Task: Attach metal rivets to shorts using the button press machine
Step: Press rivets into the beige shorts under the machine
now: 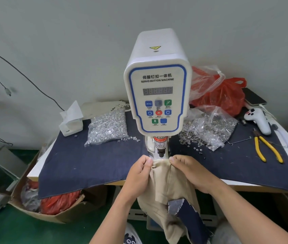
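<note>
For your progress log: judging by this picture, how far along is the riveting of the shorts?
Done: no rivet shows on the beige shorts. In hand: left hand and right hand pinch the fabric's top edge at the servo button machine's press head. Left: pressing the rivets.

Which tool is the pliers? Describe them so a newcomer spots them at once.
Start at the white button machine and look to the far right of the dark blue cloth. The pliers lie flat there, below the white handheld device. Only they have yellow handles.
</note>
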{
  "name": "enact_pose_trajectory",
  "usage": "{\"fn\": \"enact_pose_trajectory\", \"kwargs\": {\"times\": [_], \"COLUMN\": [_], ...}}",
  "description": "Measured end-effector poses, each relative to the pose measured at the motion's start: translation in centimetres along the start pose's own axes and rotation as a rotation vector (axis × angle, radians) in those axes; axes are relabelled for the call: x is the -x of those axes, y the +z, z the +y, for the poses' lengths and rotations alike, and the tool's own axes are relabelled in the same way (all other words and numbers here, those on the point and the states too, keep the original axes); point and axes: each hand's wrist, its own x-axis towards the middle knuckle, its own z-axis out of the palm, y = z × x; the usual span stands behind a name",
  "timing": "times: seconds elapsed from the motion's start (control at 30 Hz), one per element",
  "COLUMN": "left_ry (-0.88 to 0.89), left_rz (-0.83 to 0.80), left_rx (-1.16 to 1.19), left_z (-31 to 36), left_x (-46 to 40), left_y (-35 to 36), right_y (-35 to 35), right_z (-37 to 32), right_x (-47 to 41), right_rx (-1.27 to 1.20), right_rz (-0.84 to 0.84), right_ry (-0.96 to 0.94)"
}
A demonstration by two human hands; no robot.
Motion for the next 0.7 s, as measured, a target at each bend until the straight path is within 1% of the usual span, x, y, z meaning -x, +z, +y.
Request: {"fn": "enact_pose_trajectory", "kwargs": {"times": [0.1,0.33,0.7], "left_ry": [0.011,-0.017,-0.057], "left_rz": [0.000,-0.010,0.020], "left_rx": [0.025,0.074,-0.021], "left_z": [0.13,-0.01,0.13], "left_x": [-0.21,-0.51,-0.49], "left_y": [0.22,0.41,0.80], "right_y": [0.13,0.35,0.38], "right_z": [0.10,0.25,0.47], "right_x": [-0.04,-0.14,-0.10], "right_rx": [-0.018,0.030,0.081], "right_rz": [0.010,0.033,0.059], "right_ry": [0.008,0.002,-0.011]}}
